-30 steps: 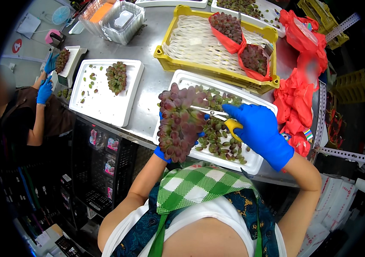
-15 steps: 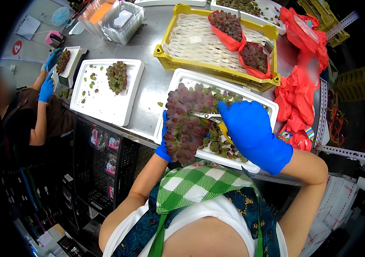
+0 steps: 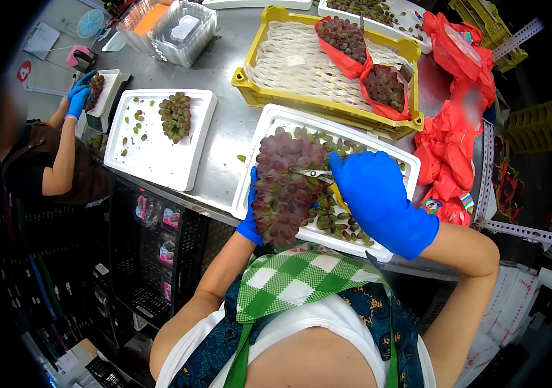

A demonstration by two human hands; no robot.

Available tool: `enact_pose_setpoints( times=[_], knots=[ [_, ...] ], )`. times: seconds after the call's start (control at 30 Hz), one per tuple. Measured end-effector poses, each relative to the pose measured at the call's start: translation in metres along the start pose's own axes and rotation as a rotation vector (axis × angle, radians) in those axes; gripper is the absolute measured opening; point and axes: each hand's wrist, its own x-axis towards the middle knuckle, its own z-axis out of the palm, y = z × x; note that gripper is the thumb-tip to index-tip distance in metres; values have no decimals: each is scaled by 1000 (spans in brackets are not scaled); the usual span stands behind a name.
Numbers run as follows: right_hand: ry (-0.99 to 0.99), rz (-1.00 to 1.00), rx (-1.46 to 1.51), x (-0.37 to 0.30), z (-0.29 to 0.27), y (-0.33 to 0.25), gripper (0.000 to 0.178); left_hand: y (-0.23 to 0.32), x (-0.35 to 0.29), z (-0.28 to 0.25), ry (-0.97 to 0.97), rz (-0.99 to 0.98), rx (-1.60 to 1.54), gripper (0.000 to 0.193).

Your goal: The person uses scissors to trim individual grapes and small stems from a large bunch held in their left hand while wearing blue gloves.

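Note:
A large bunch of reddish-purple grapes [image 3: 286, 187] hangs over a white tray [image 3: 265, 123]. My left hand [image 3: 251, 220], in a blue glove, holds the bunch from its left and underneath. Most of its fingers are hidden behind the grapes. Closed round scissors [image 3: 316, 172] with yellow handles is my blue-gloved right hand [image 3: 383, 200]. The blades point left and reach in among the berries at the bunch's right side. Loose green and reddish grapes [image 3: 337, 223] lie in the tray below.
Beyond the tray stands a yellow crate [image 3: 328, 110] with white netting and grapes in red wrapping. Red bags [image 3: 447, 142] lie at right. Another white tray [image 3: 153, 155] holds one bunch. At far left, a co-worker's gloved hands [image 3: 78, 97] touch grapes on a scale. Clear plastic boxes [image 3: 185, 39] are stacked behind.
The bunch in my left hand has turned a little and shifted slightly right. My right hand with the scissors barely moved. The co-worker's hands have come up to the grapes on the scale.

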Motion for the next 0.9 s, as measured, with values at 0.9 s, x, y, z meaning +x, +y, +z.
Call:
enact_pose_setpoints(
  times=[0.9],
  knots=[
    [-325, 109, 224, -12, -20, 28, 41, -12, 20, 16, -76, -73, -298, 64]
  ],
)
